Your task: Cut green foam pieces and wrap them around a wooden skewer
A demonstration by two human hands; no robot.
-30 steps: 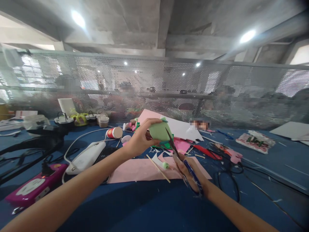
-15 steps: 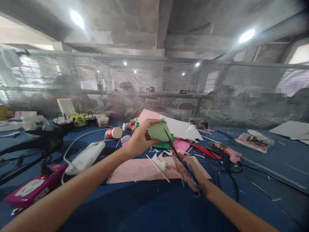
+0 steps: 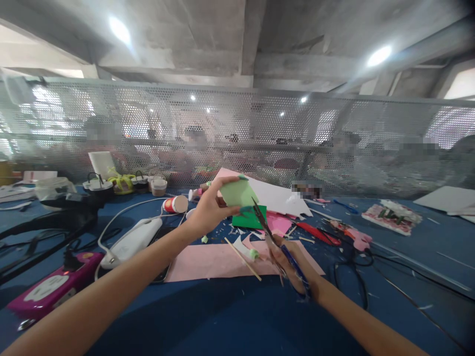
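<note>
Paper (image 3: 236,193) of pale green is held above a blue table (image 3: 222,316) by the left hand (image 3: 210,207), fingers at its upper edge and thumb at its lower, while the right hand (image 3: 300,253) grips scissors (image 3: 270,234) whose tips overlap its right corner; contact cannot be told. It looks light, thin and quick to crease, best pinched softly by the edges, clear of the blades.
</note>
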